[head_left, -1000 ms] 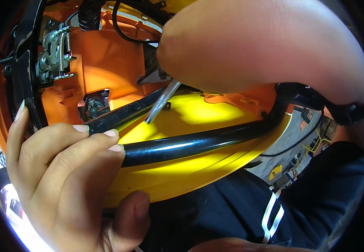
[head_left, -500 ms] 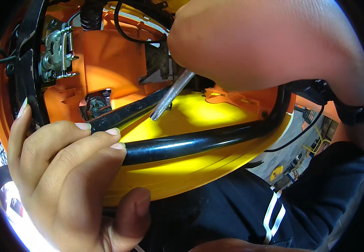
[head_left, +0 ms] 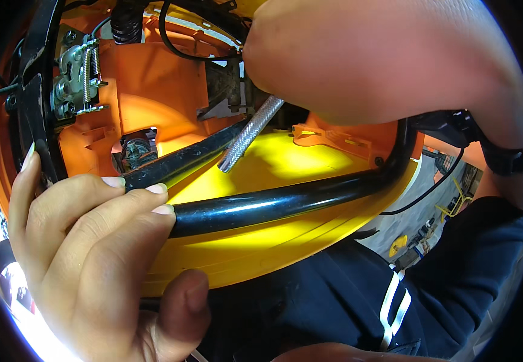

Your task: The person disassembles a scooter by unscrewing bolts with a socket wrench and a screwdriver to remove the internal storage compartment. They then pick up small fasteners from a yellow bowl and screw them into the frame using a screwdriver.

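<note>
Metal rod point(head_left: 252, 136) beneath the right grip point(head_left: 358, 60), left grip point(head_left: 92, 259) spread at the front tube point(head_left: 279, 202)

Near the centre of the frame, the silvery, knurled rod slants down-left from under the right grip, its free end seen over the yellow panel point(head_left: 243, 253). The right grip fills the upper right; its fingers are hidden, so I cannot tell whether they close on the rod. At lower left, the left grip is spread: fingertips point(head_left: 165, 210) rest at the glossy black front tube and the rear tube point(head_left: 195, 154), the little finger reaches the upright bar point(head_left: 35, 96), and the thumb point(head_left: 186, 308) stands apart, pinching nothing.

Slipping looks the likeliest trouble. If the rod is held only by those unseen fingers and they loosen, it could drop and mark the yellow panel. A wide swing could knock its free end on the rear tube, close beside it in this view. The left fingertips bear on a smooth, rounded surface without the thumb behind, so a jolt could slide them off.

For moving, the gap between the tubes gives some room, bounded by the front tube below and the orange bracket point(head_left: 334, 142) at right. Upper left is tighter, with a spring latch point(head_left: 80, 78) beside the upright bar. At right, a hanging black cable point(head_left: 448, 190) could catch a broad sweep.
</note>
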Available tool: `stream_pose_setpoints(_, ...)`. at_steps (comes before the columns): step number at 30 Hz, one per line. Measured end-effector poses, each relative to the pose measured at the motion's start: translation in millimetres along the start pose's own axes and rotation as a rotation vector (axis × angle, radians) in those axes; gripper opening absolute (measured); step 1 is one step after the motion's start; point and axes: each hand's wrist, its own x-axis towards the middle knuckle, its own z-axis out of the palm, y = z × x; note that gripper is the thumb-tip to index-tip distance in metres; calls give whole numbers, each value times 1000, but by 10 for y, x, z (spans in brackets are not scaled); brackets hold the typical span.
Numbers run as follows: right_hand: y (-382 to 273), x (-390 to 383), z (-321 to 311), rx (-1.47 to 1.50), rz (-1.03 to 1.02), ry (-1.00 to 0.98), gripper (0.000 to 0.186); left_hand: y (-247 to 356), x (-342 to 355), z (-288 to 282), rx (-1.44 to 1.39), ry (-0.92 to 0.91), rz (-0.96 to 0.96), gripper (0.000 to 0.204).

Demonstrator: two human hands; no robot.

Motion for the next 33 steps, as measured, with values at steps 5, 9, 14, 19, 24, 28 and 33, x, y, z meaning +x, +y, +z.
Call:
stream_pose_setpoints(5,-1,-8,14,-20,3,-1,24,16,-20,-64,9,-7,0,38)
stream_pose_setpoints(9,26,3,29,-41,-4,3,24,24,-25,-98,20,-18,-10,39)
stream_pose_setpoints(14,139,7,131,-19,35,-41,24,-8,72,-55,-11,-16,46,39)
stream_pose_setpoints(19,90,119,23,-105,-56,-1,24,48,-116,-210,30,-65,-63,40)
stream_pose_setpoints(24,246,7,197,-109,46,-34,23,13,-11,-52,42,48,15,43)
stream_pose_setpoints(28,263,-23,193,-129,15,-24,23,-343,-69,116,-21,240,258,34)
stream_pose_setpoints(33,327,-35,293,-141,29,-32,23,-243,5,621,-350,681,271,32)
